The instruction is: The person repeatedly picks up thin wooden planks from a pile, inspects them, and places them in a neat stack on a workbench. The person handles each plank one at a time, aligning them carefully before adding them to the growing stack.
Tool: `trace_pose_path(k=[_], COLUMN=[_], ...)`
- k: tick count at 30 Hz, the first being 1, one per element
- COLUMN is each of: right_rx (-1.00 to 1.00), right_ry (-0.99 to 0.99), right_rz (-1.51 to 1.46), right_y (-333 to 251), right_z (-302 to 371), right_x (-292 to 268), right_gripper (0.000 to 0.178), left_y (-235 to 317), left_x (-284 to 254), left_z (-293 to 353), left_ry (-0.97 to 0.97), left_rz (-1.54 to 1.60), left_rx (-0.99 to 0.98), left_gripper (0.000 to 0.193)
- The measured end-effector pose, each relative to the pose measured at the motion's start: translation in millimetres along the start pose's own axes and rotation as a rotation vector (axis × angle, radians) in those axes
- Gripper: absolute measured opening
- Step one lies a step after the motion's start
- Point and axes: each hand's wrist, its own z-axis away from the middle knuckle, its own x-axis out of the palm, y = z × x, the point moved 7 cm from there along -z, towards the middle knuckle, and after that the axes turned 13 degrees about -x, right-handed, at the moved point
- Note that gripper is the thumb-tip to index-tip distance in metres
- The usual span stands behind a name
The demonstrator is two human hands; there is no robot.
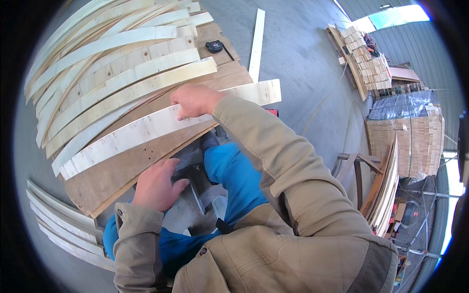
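Observation:
A long pale wooden board (pixel 132 136) lies across the near part of a brown plywood tabletop (pixel 100 188), and its right end sticks out past the edge. My right hand (pixel 191 100) grips this board right of its middle, fingers over the far edge and thumb on its face. By the near edge of the tabletop is my left hand (pixel 159 183), holding nothing, with its thumb apart from the fingers. Beyond the gripped board, several similar strips (pixel 132 88) lie spread and overlapping. A black tape measure (pixel 214 46) sits at the far right of the tabletop, beside a thin dark stick (pixel 227 52).
More boards (pixel 68 232) are stacked low at the left. One loose strip (pixel 257 46) lies on the grey floor (pixel 298 58) beyond the tabletop. At the right stand a pallet of wood blocks (pixel 366 61), a wrapped wood stack (pixel 405 144) and leaning boards (pixel 383 195).

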Motion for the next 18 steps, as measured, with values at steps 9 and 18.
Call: trace_pose_path(k=[9,18], right_rx=[-0.158,0.044], right_ry=[0.057,0.1], right_rz=[-0.009,-0.183], right_y=[15,12], right_z=[-4,18], right_x=[12,-14], right_gripper=[0.026,0.032], left_y=[-11,-27], left_x=[6,1], left_z=[-6,1], left_ry=[-0.006,-0.032], left_rz=[-0.06,-0.083], left_rx=[-0.019,-0.029], left_gripper=[0.054,0.047])
